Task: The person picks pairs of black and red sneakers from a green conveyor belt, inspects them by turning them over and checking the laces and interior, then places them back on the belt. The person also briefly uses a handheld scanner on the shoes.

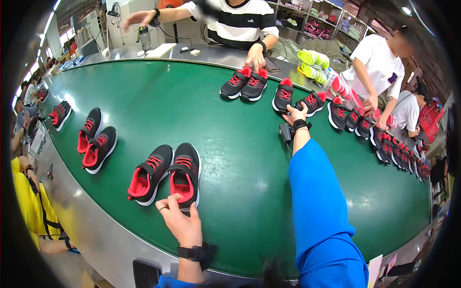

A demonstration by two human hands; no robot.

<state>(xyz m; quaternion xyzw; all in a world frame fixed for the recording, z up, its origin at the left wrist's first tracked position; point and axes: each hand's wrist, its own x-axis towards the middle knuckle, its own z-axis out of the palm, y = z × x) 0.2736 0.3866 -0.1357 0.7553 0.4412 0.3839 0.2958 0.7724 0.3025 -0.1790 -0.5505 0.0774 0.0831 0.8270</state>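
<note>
Black sneakers with red laces, red linings and white soles stand on a green conveyor belt [240, 192]. My left hand [181, 223] pinches the heel collar of the right sneaker [186, 170] of the nearest pair. Beside it, slightly tilted, is its mate [152, 175]. My right arm stretches far forward in a blue sleeve. At its end, my right hand [297, 116] has its fingers apart, touching the toe area of one sneaker [283, 96] and the near side of another sneaker [313, 102]. Part of those fingers is hidden against the shoes.
Across the belt, a person in a striped shirt [240, 21] touches a sneaker pair [244, 85]. A person in white [377, 62] handles a row of sneakers [396, 151] at right. More pairs [97, 139] sit left. A phone [146, 273] lies on the near metal edge [96, 216].
</note>
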